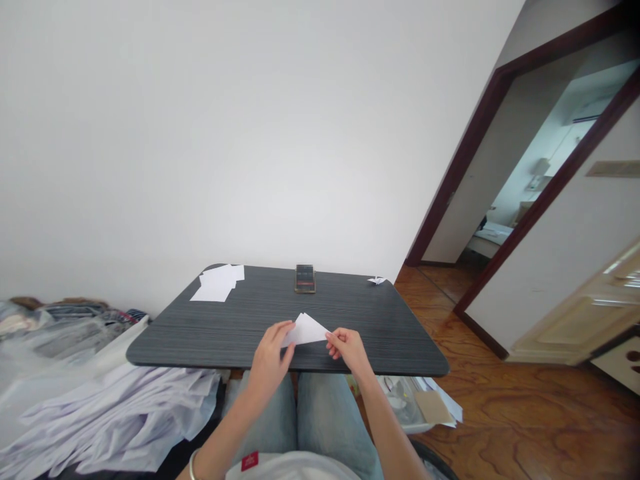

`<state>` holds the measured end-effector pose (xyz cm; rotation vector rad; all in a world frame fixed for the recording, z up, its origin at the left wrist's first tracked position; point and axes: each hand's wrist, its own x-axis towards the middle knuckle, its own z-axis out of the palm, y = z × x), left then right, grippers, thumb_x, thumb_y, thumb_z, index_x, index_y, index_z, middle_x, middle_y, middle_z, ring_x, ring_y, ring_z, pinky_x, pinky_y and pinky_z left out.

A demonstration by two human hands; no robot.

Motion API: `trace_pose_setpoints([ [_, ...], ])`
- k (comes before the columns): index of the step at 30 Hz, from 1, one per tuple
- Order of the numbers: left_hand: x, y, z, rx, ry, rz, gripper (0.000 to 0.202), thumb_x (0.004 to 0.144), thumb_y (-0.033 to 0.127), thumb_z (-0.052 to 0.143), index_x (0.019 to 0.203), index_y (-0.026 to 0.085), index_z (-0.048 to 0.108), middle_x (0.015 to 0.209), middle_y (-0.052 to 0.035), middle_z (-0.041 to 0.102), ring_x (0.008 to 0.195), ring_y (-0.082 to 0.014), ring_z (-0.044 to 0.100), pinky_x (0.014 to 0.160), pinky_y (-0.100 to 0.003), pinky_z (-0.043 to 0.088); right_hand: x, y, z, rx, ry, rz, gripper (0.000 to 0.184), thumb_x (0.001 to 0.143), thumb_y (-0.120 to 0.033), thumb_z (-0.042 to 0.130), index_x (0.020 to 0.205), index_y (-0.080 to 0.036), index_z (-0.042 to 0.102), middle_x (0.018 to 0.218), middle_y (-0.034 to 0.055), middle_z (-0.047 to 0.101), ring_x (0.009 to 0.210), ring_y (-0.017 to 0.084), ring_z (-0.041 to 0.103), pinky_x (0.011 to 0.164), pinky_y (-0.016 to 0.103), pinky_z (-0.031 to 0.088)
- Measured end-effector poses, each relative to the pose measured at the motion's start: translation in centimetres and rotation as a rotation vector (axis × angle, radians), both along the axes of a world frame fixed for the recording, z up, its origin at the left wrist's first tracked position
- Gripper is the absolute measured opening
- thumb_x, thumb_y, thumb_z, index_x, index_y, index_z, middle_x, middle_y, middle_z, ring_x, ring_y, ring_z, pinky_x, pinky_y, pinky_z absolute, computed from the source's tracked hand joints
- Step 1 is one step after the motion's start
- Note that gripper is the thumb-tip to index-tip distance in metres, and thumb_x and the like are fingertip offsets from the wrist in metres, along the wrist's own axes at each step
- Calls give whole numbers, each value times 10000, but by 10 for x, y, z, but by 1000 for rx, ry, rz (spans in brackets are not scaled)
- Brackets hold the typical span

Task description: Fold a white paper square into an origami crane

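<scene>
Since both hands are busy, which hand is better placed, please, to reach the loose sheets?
Probably the left: the left hand lies nearer the loose white sheets than the right hand, though both hold the folded paper.

The person's head-worn camera is riding just behind the near edge of the dark table (390,340), facing forward and tilting down close over the left hand (270,360) and right hand (347,350), with the white wall (250,133) beyond the table.
</scene>
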<state>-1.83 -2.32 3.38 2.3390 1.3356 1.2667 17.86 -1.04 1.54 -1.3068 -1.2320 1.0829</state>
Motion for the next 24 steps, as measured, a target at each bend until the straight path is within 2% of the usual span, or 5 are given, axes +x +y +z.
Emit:
trace_pose_setpoints([
  [4, 12, -21, -20, 125, 384, -181, 426, 834, 227, 414, 1256, 191, 362, 1295, -79, 432, 1195, -193, 376, 976, -365, 344, 3, 6, -14, -48, -16, -21, 316, 679, -417, 559, 541, -133, 539, 469, 4, 569, 374, 84, 515, 362, 179, 419],
  [8, 20, -29, -36, 140, 585, -143, 604, 817, 363, 441, 1333, 150, 211, 1392, -101, 278, 1275, -238, 228, 1004, -438, 281, 6, 9, -23, -116, -68, 15, 306, 695, -385, 530, 521, -133, 530, 428, -6, 548, 332, 83, 507, 325, 172, 401],
  [12, 19, -27, -39, 171, 653, -84, 640, 815, 424, 413, 1343, 149, 179, 1407, -101, 237, 1293, -246, 168, 1005, -478, 243, 8, 10, -26, -182, -121, 66, 274, 719, -341, 489, 554, -130, 545, 398, -24, 528, 298, 80, 489, 298, 164, 383],
  [18, 17, -24, -39, 167, 708, -52, 649, 814, 448, 395, 1349, 161, 163, 1418, -97, 203, 1294, -247, 163, 1004, -496, 216, 10, 10, -19, -236, -226, 122, 263, 747, -275, 448, 556, -128, 551, 382, -31, 515, 284, 70, 471, 303, 157, 371],
  [24, 18, -23, -43, 174, 712, -41, 646, 814, 451, 394, 1348, 163, 172, 1406, -99, 241, 1285, -243, 197, 1005, -489, 219, 12, 6, -11, -187, -409, 57, 262, 731, -288, 492, 521, -150, 565, 358, -29, 509, 289, 88, 465, 334, 187, 354],
])
